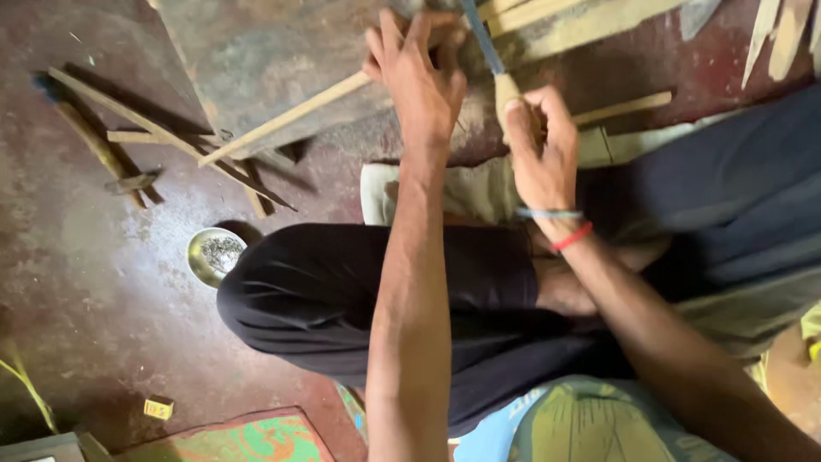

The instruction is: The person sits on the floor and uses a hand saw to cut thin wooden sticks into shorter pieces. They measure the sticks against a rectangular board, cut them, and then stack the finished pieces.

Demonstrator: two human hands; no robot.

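Gripping a pale, slender wooden strip (282, 117), left hand (419, 73).

- A small, informal woodworking spot, with the work done low on the ground, not at a bench.
- The bare reddish floor (103, 282) is stained and dusty.
- Loose wooden sticks and offcuts (128, 141) lie scattered about.
- More cut wooden slats (556, 21) lie along the top edge.
- A worn flat slab (274, 60) serves as the work surface.
- A small metal bowl (214, 255) of greyish bits sits on the floor.
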